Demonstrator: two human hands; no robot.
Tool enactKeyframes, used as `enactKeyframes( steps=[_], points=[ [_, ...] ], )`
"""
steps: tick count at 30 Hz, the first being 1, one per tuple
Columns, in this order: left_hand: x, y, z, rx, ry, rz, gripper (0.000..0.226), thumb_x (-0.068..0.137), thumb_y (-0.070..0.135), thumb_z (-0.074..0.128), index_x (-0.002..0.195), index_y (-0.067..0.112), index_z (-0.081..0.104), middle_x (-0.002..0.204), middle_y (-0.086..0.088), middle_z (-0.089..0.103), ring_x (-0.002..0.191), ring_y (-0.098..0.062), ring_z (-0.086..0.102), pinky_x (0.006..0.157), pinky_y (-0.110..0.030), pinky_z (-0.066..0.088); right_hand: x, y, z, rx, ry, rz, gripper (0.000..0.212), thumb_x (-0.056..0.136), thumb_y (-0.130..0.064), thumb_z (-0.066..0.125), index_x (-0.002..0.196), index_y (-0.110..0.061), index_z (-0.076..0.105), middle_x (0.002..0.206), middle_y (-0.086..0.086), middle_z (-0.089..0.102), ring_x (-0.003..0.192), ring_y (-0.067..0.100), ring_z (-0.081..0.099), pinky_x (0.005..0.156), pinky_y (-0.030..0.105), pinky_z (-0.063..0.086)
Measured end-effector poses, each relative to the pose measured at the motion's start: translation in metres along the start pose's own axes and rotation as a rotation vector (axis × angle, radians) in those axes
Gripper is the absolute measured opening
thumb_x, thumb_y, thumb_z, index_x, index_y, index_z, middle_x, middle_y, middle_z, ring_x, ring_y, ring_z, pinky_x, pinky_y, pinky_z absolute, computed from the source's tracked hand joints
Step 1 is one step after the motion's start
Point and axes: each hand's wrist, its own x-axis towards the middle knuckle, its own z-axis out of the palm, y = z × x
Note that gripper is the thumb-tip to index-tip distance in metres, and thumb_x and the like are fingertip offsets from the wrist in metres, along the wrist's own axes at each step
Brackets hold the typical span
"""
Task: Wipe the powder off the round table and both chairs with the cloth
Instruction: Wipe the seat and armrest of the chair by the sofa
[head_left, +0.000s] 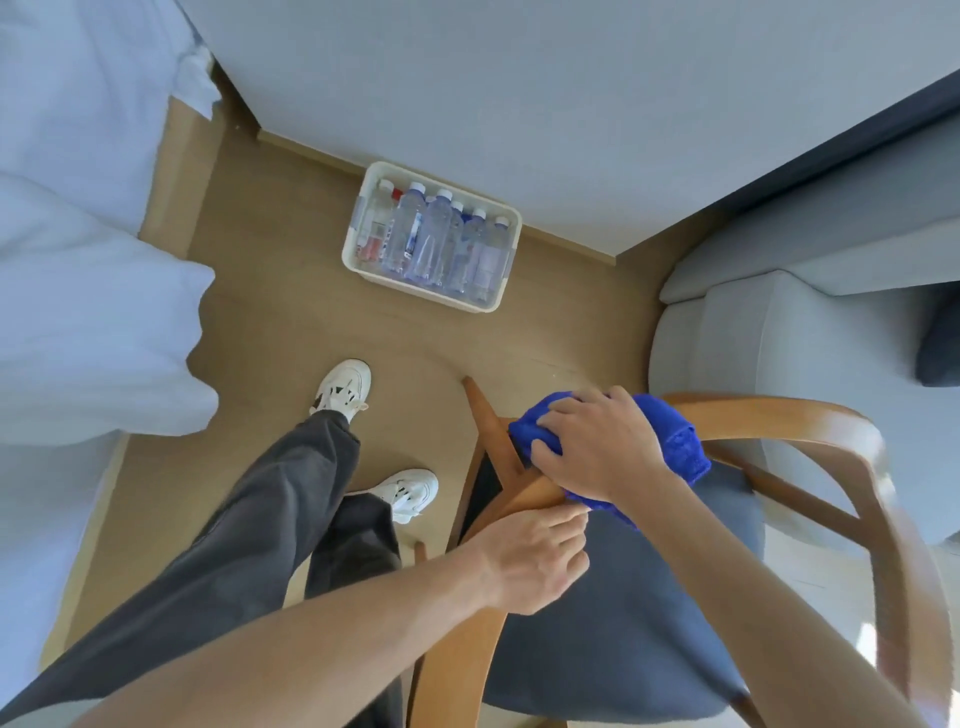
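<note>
The right hand (597, 447) lay spread over the blue cloth (675, 441), its fingers (558, 415) bent down around the bunched fabric and pressing it onto the wooden arm of the chair (779, 415), just right of the frame's centre. The cloth bulged out past the fingers toward the left and past the wrist toward the right, with a fold hanging below the forearm over the seat.

Directly below it, the left hand (530, 561) gripped the same wooden frame lower down, thumb along the rail and the other fingers curled around and under it; the fingertips themselves were hidden behind the wood. The two hands sat close together, the left thumb nearly reaching the cloth's lower edge.

The chair filled the lower right of the frame, its dark blue seat cushion (623, 649) under both forearms and its curved wooden backrest sweeping along the right side, blurred.

Left of the chair stood the person's legs in dark trousers (291, 519) and white sneakers (343, 387) on the wood floor. Above centre, a white bin (358, 208) of water bottles (436, 239) sat against the wall. White bedding (93, 338) filled the left edge, and a grey armchair (753, 338) the right.
</note>
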Motion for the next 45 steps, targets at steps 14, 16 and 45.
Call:
enactKeyframes(
  steps=[14, 16, 45],
  points=[
    [-0.052, 0.017, 0.037, -0.178, 0.436, 0.057, 0.014, 0.092, 0.0, 0.053, 0.091, 0.011, 0.061, 0.092, -0.006, 0.064, 0.101, -0.026, 0.056, 0.106, -0.04, 0.035, 0.005, -0.051, 0.004, 0.044, 0.0, 0.047, 0.066, 0.082, -0.051, 0.006, 0.087, -0.03, 0.068, 0.096, -0.014, 0.068, 0.099, 0.013, 0.055, 0.08, 0.032, 0.036],
    [-0.066, 0.016, 0.04, -0.164, 0.41, 0.093, 0.011, 0.093, 0.004, 0.052, 0.095, 0.012, 0.06, 0.099, -0.006, 0.063, 0.108, -0.026, 0.054, 0.104, -0.04, 0.036, 0.0, -0.062, 0.006, 0.096, -0.014, -0.02, 0.069, 0.082, -0.053, 0.008, 0.102, -0.032, 0.07, 0.109, -0.016, 0.068, 0.111, 0.013, 0.053, 0.091, 0.033, 0.035],
    [0.045, -0.085, -0.05, -0.174, 0.088, 0.13, 0.027, 0.089, 0.0, 0.046, 0.107, 0.004, 0.066, 0.147, -0.013, 0.039, 0.144, -0.028, 0.02, 0.115, -0.04, 0.023, -0.054, -0.221, 0.054, 0.582, 0.788, 0.96, 0.048, 0.077, -0.023, 0.059, 0.125, -0.023, 0.062, 0.151, 0.012, 0.039, 0.14, 0.031, 0.031, 0.109, 0.057, 0.03]
  ],
)
